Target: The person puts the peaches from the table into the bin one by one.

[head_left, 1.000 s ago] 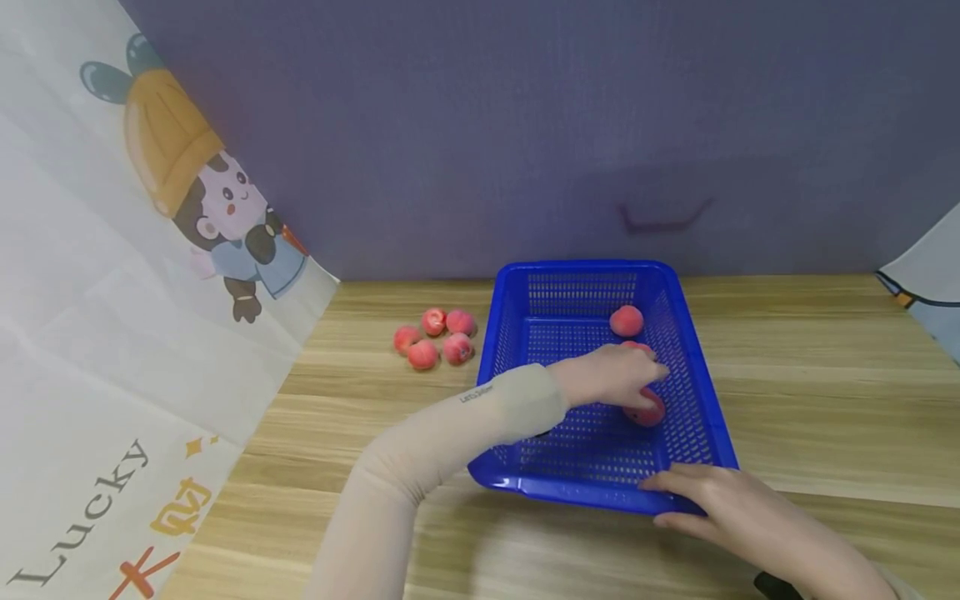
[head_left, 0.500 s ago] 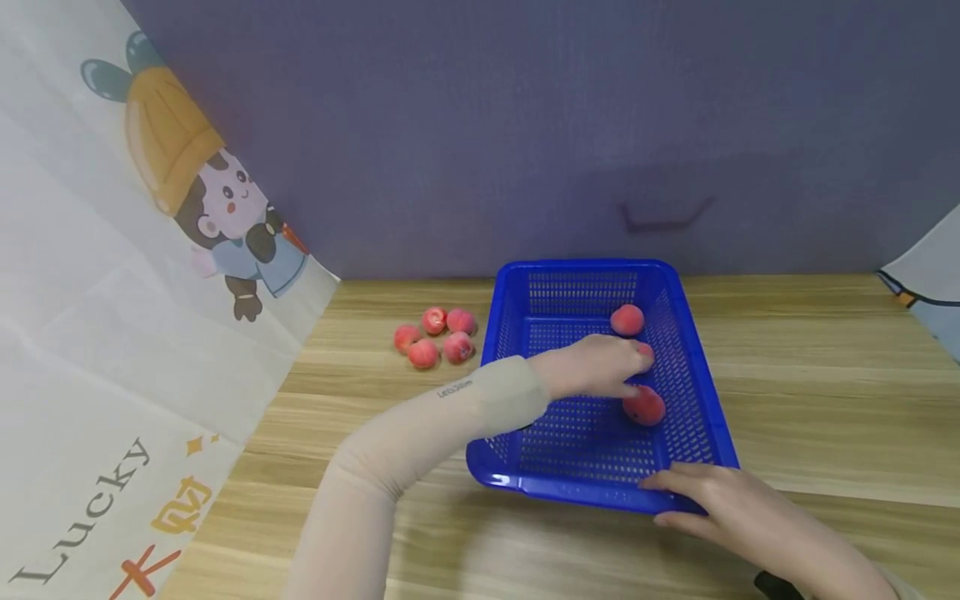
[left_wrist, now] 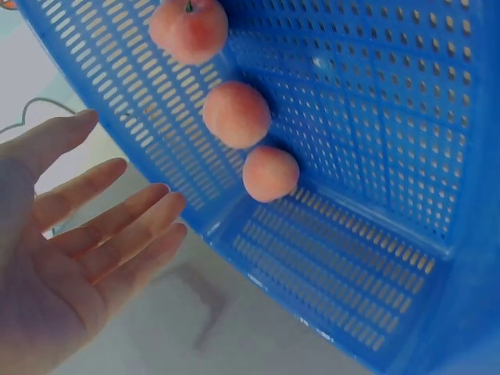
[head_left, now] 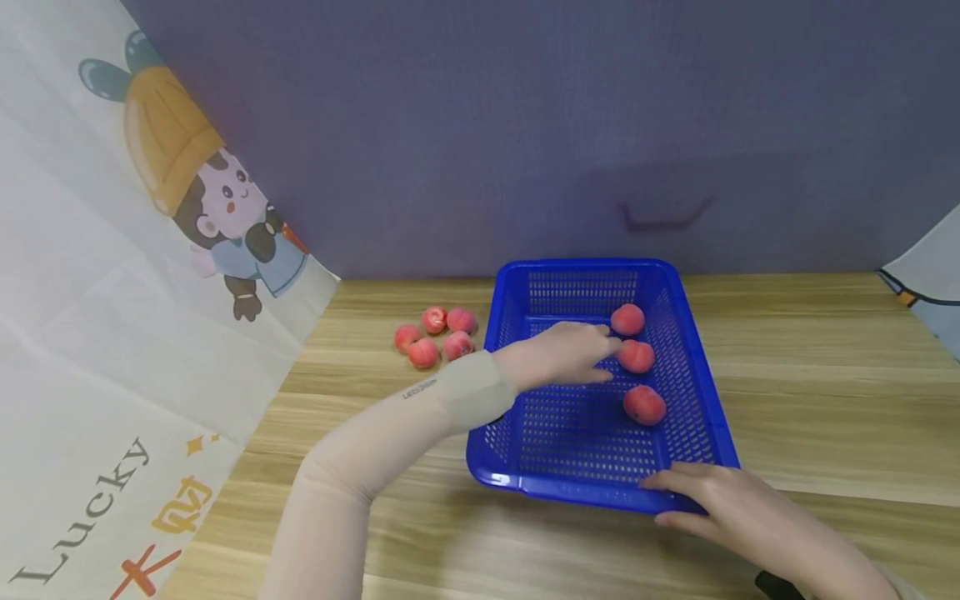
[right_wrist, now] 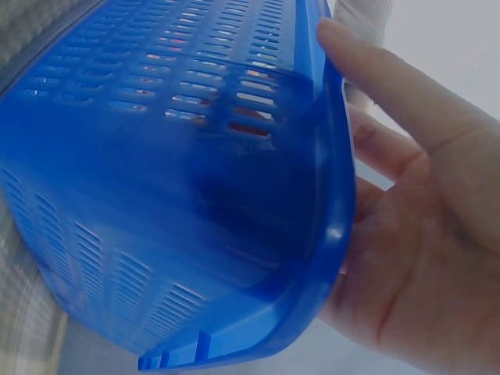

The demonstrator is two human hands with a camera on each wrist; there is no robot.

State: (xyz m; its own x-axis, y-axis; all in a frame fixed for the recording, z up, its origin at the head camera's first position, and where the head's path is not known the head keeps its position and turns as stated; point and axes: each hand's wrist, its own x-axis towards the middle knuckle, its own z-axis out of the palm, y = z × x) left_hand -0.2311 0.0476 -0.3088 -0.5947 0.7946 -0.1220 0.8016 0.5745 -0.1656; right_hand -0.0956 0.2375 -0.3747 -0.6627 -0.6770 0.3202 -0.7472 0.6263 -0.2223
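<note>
A blue perforated plastic basket (head_left: 600, 495) stands on the wooden table. Along its right side lie three red peaches: a far one (head_left: 627, 319), a middle one (head_left: 636, 357) and a near one (head_left: 645, 405). My left hand (head_left: 566, 354) hovers over the basket just left of the middle peach, holding nothing. In the left wrist view its fingers (left_wrist: 117, 234) are spread and relaxed. My right hand (head_left: 712, 500) grips the basket's rim at the near right corner, the thumb (right_wrist: 391, 78) on the outer side in the right wrist view.
Several more peaches (head_left: 423, 353) lie in a cluster on the table (head_left: 360, 400) left of the basket. A dark blue-grey panel (head_left: 450, 150) rises behind the table. At the left hangs a white sheet (head_left: 67, 292) with a cartoon figure and lettering.
My left hand has let go of the middle peach and drawn back to the left, uncovering it. The right hand and the basket have stayed in place.
</note>
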